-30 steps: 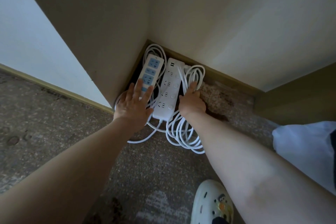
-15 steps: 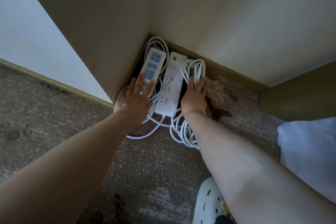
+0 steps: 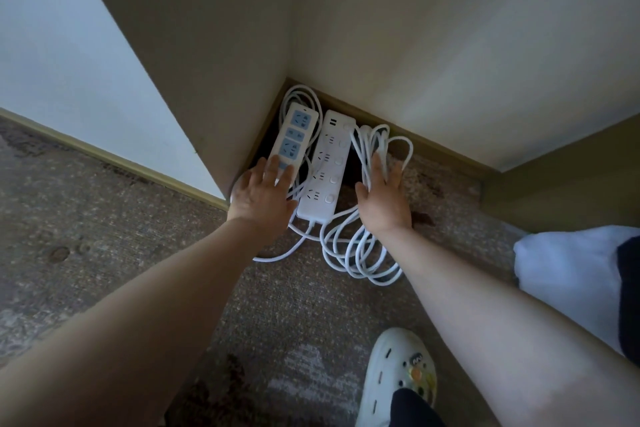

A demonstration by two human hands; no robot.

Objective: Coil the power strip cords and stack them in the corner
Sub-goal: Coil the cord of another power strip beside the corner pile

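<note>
Head view looks down into a corner where two beige walls meet over a brown carpet (image 3: 114,218). Two power strips lie side by side, pushed into that corner: a blue-faced strip (image 3: 294,133) on the left and a longer white strip (image 3: 325,166) just right of it. The left hand (image 3: 263,198) lies flat with fingers spread, its fingertips resting on the near end of the blue-faced strip. The right hand (image 3: 382,199) is open too, fingers straight, pressed against the coiled white cord (image 3: 360,250) that loops from the far wall down past the wrist toward the near side. More white cord curls behind the blue-faced strip. A white clog (image 3: 398,374) shows at the near edge, and a white cloth (image 3: 568,274) sits at right.
</note>
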